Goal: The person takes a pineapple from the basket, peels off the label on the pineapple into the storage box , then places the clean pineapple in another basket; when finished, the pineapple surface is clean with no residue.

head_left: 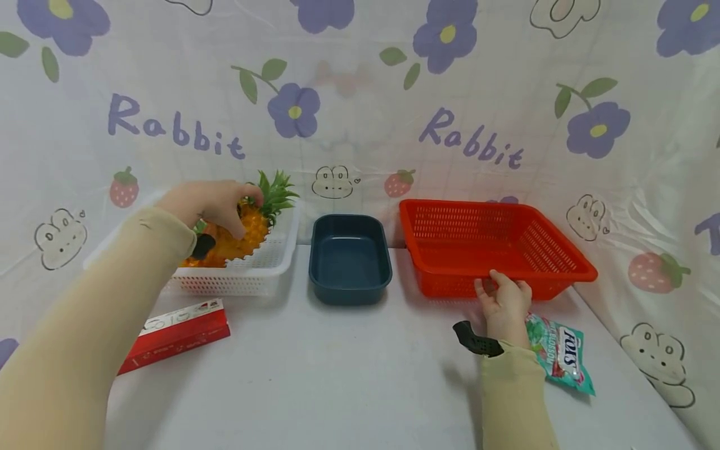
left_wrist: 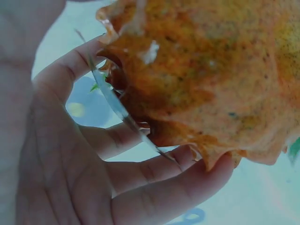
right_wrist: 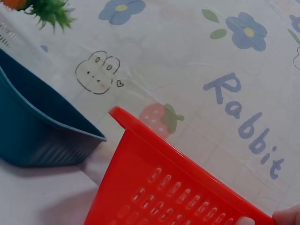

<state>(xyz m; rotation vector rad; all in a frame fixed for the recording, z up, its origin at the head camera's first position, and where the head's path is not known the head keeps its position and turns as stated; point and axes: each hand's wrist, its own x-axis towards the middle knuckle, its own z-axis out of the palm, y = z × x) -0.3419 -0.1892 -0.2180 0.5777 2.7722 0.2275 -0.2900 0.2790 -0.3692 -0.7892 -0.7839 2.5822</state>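
My left hand (head_left: 210,199) grips an orange pineapple (head_left: 257,230) with a green leafy crown, held tilted over the white basket (head_left: 264,273). In the left wrist view, its spiky, glossy skin fills the upper right, and the fingers curl along its edge; whether it touches the basket's floor is hidden. At the right, my right hand (head_left: 506,303) holds the front rim of a red perforated basket (head_left: 450,278). Fingertips show at that rim in the low right corner of the right wrist view.
A dark blue tub (head_left: 349,294) stands between the two baskets. At the front left lies a red and white box (head_left: 185,334), partly behind my left forearm. A green FOX'S packet (head_left: 562,353) lies beside my right wrist. A printed curtain (head_left: 360,112) hangs behind.
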